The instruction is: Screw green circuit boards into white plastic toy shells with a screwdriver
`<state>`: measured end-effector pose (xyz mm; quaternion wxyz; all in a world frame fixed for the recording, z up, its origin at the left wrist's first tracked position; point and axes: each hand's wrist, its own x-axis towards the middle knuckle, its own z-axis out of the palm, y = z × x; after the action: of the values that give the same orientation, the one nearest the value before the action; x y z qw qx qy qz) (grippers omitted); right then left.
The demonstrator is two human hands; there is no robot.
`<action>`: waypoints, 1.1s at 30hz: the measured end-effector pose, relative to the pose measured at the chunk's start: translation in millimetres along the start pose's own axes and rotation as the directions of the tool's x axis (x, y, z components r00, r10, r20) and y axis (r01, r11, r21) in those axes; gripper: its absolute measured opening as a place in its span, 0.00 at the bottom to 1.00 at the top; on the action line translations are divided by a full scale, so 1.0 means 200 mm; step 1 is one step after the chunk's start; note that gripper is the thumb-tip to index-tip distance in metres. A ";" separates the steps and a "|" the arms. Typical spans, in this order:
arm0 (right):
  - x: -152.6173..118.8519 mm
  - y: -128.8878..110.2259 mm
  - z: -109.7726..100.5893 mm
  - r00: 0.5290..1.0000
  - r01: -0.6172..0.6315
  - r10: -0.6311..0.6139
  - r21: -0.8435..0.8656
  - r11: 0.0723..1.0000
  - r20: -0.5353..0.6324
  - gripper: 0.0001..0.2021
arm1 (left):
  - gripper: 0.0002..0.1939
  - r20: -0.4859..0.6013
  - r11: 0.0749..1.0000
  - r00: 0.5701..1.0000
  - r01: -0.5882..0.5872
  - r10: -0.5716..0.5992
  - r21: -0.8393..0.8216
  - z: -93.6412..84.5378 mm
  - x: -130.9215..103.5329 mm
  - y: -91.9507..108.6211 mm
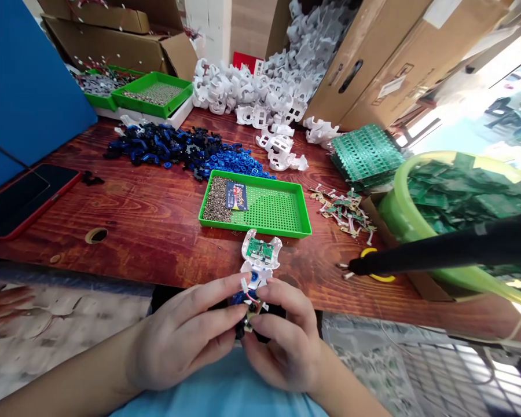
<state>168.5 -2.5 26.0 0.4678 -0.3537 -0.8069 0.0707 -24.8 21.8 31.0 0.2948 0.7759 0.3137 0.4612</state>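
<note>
Near the table's front edge, my left hand (191,330) and my right hand (286,336) hold a small assembly (252,307) between their fingertips. It has blue and black parts, a small board and red and white wires with a white connector. Just beyond my fingers lies a white shell (260,273) with a blue round part in it. Touching or close behind it is another white shell holding a green circuit board (261,250). My fingers hide part of the assembly.
A green tray (282,230) of screws with a dark card stands ahead. Blue and black parts (178,145) and white shells (260,87) are piled behind. To the right are small boards (345,208), a black bar (438,249) and a lime basin (399,202). Someone's hand (4,304) shows at left.
</note>
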 end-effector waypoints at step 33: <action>-0.11 -0.06 -0.05 0.999 0.009 -0.015 -0.208 0.978 -0.028 0.18 | 0.15 0.168 0.877 0.934 0.354 -0.314 -0.325 0.15 -0.08 0.06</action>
<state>177.6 -28.2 20.8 0.4406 -0.3969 -0.8049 -0.0220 -1.9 -2.8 20.0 0.5200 0.6693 0.3391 0.4082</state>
